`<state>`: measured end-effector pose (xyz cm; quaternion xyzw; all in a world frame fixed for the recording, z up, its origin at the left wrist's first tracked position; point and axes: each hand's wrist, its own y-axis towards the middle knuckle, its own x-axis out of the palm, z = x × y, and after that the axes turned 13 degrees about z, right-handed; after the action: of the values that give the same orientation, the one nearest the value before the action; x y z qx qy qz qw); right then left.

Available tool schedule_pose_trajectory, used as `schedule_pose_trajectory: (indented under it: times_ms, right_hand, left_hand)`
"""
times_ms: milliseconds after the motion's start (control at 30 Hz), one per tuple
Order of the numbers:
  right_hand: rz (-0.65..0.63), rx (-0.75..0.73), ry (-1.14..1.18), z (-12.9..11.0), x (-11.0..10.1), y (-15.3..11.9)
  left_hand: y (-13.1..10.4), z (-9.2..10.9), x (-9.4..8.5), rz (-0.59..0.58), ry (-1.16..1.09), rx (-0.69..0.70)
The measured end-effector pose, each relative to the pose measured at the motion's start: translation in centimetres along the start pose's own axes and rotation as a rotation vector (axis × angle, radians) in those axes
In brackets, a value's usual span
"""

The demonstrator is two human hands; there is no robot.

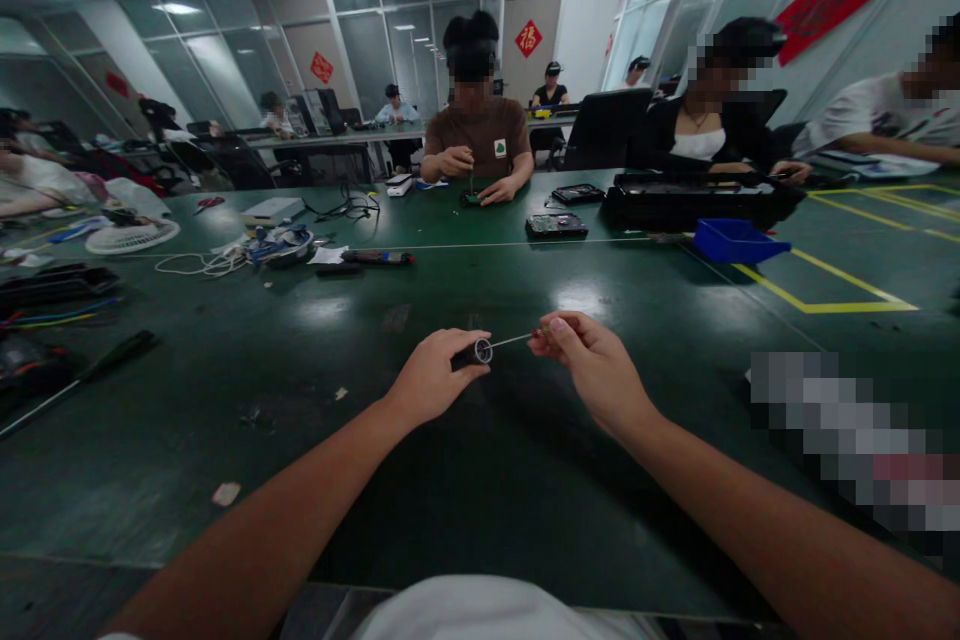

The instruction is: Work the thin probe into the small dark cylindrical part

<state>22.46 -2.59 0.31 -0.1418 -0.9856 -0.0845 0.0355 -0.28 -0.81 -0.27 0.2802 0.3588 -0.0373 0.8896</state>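
Near the middle of the view, my left hand (pixel 431 375) is wrapped round a short black cylinder (pixel 469 354), whose round, light-rimmed open end faces right. A thin metal rod (pixel 512 341) runs from that open end toward my right hand (pixel 592 360). Thumb and fingers of my right hand pinch the rod's other end, where a small reddish part (pixel 536 334) shows between the fingertips. Both hands are held above the green table (pixel 465 510). How far the rod reaches inside the cylinder is hidden.
A screwdriver (pixel 112 360) lies at the left. Farther off are bundled cables (pixel 277 245), a dark pen-like tool (pixel 379 258), a circuit board (pixel 556 225) and a blue tray (pixel 737 241). Across the table a person (pixel 480 135) works. A blurred-out object (pixel 855 440) lies at the right.
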Motion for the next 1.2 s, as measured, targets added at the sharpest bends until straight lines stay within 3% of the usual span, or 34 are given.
schedule_pose_trajectory:
  times_ms: [700, 800, 1000, 1200]
  right_hand:
    - [-0.076, 0.022, -0.047, 0.1, -0.5, 0.4]
    - [-0.061, -0.031, -0.145, -0.5, -0.5, 0.3]
    - [-0.019, -0.167, -0.574, -2.0, -0.8, -0.3]
    - [-0.16, -0.24, -0.426, -1.3, -0.7, -0.4]
  left_hand:
    - [0.1, -0.3, -0.3, 0.002, -0.004, -0.03]
    - [0.1, -0.4, -0.2, 0.001, -0.002, -0.018]
    - [0.0, -0.6, -0.1, 0.002, -0.009, 0.008]
    - [0.0, -0.5, -0.3, -0.007, -0.01, 0.009]
